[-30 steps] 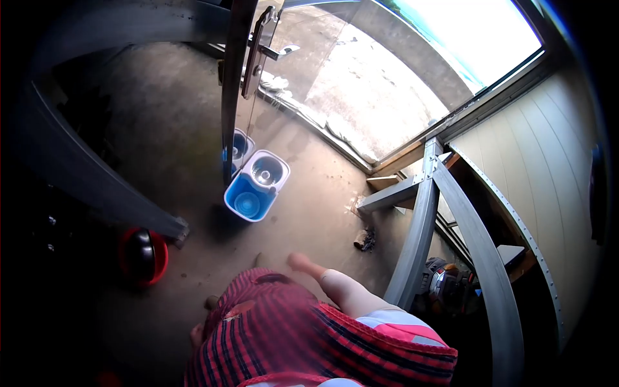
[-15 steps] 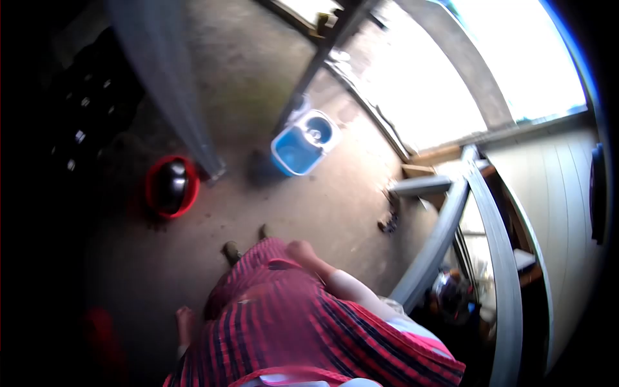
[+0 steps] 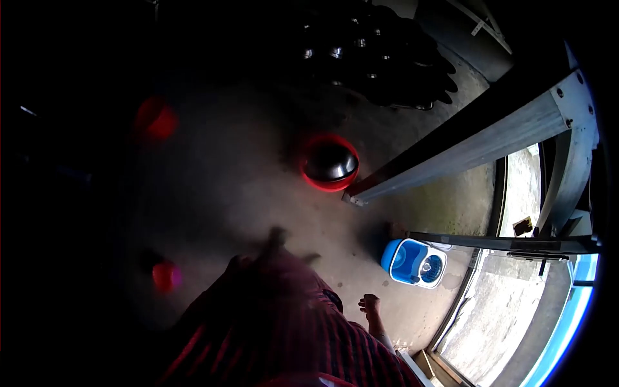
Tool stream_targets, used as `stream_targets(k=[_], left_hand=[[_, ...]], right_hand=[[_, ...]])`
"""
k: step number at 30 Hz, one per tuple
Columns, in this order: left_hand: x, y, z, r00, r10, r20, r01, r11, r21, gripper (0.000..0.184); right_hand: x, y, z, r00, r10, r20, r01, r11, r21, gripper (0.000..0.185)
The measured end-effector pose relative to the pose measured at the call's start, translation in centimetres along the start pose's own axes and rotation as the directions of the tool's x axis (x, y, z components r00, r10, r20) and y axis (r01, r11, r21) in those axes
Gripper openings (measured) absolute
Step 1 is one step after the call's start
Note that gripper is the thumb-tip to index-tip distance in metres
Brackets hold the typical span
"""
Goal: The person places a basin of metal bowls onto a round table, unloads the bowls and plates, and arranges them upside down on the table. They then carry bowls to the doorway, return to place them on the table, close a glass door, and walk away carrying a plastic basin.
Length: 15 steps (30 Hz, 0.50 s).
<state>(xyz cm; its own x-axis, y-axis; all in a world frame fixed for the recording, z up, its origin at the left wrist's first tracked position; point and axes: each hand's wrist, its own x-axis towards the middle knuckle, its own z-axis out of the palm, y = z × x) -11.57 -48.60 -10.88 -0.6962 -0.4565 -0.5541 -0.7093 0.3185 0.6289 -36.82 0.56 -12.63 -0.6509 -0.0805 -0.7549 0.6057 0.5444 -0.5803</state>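
My right hand hangs beside the striped apron, its fingers curled in. Nothing shows in it, and it touches no object. Nearest to it is a blue mop bucket with a white rim and a round spin basket, standing on the floor apart from the hand. My left hand is out of sight; that side is very dark. Ahead of my feet sits a red basin with a shiny rounded metal thing in it.
A grey metal post slants down to the floor beside the basin. Dark, shiny-spotted objects are heaped at the back. Two red things stand in shadow at left. A bright doorway lies at right.
The view has swung left, so the bucket, basin and post now appear further right. My left hand has dropped out of view. My right hand has moved from the apron front out to the side.
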Motion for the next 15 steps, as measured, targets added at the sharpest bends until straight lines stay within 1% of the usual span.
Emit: stream_targets(k=[1, 3, 5, 6, 7, 9, 11, 12, 13, 14, 15], left_hand=[[-0.6, 1.1, -1.2, 0.999, -0.003, -0.039, 0.002, 0.999, -0.037, 0.031], [0.9, -1.7, -1.5, 0.998, -0.046, -0.045, 0.047, 0.998, 0.029, 0.03], [1.9, -1.6, -3.2, 0.998, -0.016, -0.059, 0.015, 1.0, -0.012, 0.031], [1.3, -0.9, -4.8, 0.997, 0.025, -0.077, -0.031, 0.996, -0.086, 0.032], [1.5, -0.5, -5.8, 0.996, 0.026, -0.088, -0.033, 0.997, -0.076, 0.032], [2.8, -1.4, -7.8, 0.996, 0.044, -0.078, -0.048, 0.998, -0.044, 0.036], [5.5, -6.4, -9.6, 0.992, 0.094, -0.079, -0.09, 0.994, 0.062, 0.041], [6.4, -9.6, -11.4, 0.997, 0.06, -0.045, -0.066, 0.987, -0.148, 0.039], [7.1, -13.4, -13.6, 1.0, 0.03, -0.003, -0.029, 0.937, -0.349, 0.037], [7.0, -14.3, -16.5, 0.999, 0.002, 0.049, 0.025, 0.845, -0.535, 0.035], [7.2, -15.5, -18.8, 0.997, -0.078, 0.029, 0.082, 0.847, -0.525, 0.029]], right_hand=[[0.5, -1.3, -0.2, 0.999, 0.05, 0.012, -0.05, 0.999, -0.017, 0.019], [1.3, -4.9, 0.5, 0.988, 0.15, 0.026, -0.151, 0.988, 0.015, 0.019], [1.6, -7.3, 2.4, 0.987, 0.162, 0.007, -0.162, 0.987, -0.012, 0.018], [1.8, -8.3, 3.4, 0.986, 0.167, -0.001, -0.167, 0.986, -0.02, 0.016], [1.9, -9.3, 4.5, 0.985, 0.171, -0.01, -0.172, 0.985, -0.029, 0.015], [-0.8, -14.8, 8.9, 0.985, 0.168, -0.027, -0.168, 0.986, -0.018, 0.012], [-1.4, -16.6, 12.8, 0.986, 0.166, -0.015, -0.166, 0.986, -0.034, 0.014], [-1.3, -16.8, 15.0, 0.986, 0.164, -0.017, -0.164, 0.985, -0.049, 0.014], [-1.6, -17.2, 17.3, 0.985, 0.171, -0.015, -0.171, 0.984, -0.049, 0.012], [-1.8, -18.0, 19.7, 0.986, 0.157, 0.052, -0.157, 0.988, -0.008, 0.012], [-2.9, -18.8, 23.6, 0.981, 0.161, 0.11, -0.165, 0.986, 0.028, 0.012]])
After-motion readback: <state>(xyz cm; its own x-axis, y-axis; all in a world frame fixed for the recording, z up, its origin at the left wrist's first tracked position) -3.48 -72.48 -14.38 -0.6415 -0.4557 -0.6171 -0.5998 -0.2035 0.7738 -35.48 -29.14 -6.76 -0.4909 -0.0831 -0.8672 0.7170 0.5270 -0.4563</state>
